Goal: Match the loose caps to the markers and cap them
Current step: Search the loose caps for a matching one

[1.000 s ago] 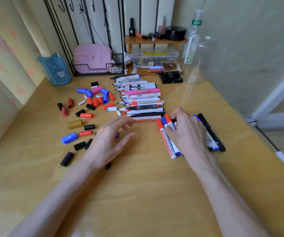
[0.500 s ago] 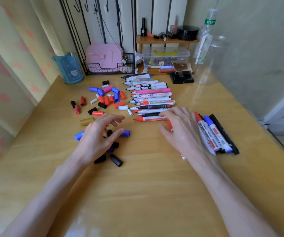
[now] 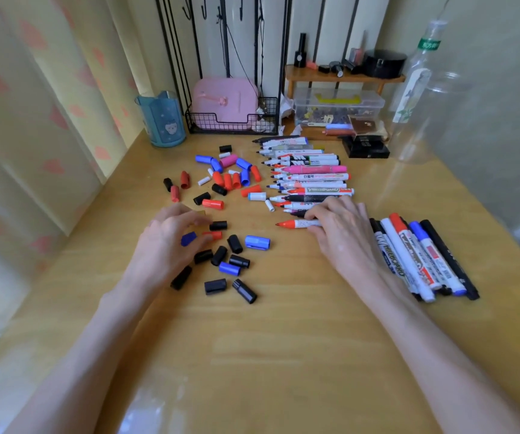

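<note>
Right hand (image 3: 343,239) grips uncapped red marker (image 3: 296,223), tip facing left hand (image 3: 164,245), which pinches a red cap (image 3: 214,235), presumably the colour match

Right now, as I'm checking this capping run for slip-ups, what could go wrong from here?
1. The red marker in the right hand lies uncapped; its tip could streak the table.
2. Red caps differ in shape; the red cap by the left hand may not fit.
3. The right wrist could nudge the capped markers beside it.
</note>
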The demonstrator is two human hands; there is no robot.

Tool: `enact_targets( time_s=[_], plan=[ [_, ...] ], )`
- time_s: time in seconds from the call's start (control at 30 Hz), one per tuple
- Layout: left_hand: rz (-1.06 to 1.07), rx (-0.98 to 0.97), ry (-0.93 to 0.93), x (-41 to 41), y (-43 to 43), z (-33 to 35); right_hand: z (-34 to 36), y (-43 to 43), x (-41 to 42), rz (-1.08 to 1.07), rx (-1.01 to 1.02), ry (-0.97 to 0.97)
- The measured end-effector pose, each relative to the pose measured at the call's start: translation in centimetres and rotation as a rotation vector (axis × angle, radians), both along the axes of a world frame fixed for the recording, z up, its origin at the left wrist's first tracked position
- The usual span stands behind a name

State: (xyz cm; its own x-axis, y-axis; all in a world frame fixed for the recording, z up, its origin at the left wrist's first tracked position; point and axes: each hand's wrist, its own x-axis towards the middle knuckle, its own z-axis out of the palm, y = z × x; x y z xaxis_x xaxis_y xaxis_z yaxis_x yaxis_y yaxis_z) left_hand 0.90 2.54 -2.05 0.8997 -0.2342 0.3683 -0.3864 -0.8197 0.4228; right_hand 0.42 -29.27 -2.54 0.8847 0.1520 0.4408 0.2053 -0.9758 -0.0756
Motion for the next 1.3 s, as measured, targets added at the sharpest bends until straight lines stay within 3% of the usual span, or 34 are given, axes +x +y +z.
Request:
enact_targets(
  time_s=[0.27, 0.37, 0.57, 1.3],
  plan=[
    [0.036, 0.102, -0.012, 0.8, -0.4, -0.6, 0.5, 1.0, -0.1, 0.142, 0.018, -0.110],
    [-0.008, -0.026, -0.053, 0.5, -0.9, -0.2, 1.5, 1.7, -1.5, 0.188, 0.072, -0.110],
    [-0.156, -0.299, 0.050, -1.2, -3.4, 0.8, 2.0, 2.4, -3.9, 0.252, 0.146, -0.050],
    [-0.269, -0.306, 0.061, -2.0, -4.6, 0.4, 1.6, 3.1, -4.5, 0.330, 0.216, -0.045]
  ],
)
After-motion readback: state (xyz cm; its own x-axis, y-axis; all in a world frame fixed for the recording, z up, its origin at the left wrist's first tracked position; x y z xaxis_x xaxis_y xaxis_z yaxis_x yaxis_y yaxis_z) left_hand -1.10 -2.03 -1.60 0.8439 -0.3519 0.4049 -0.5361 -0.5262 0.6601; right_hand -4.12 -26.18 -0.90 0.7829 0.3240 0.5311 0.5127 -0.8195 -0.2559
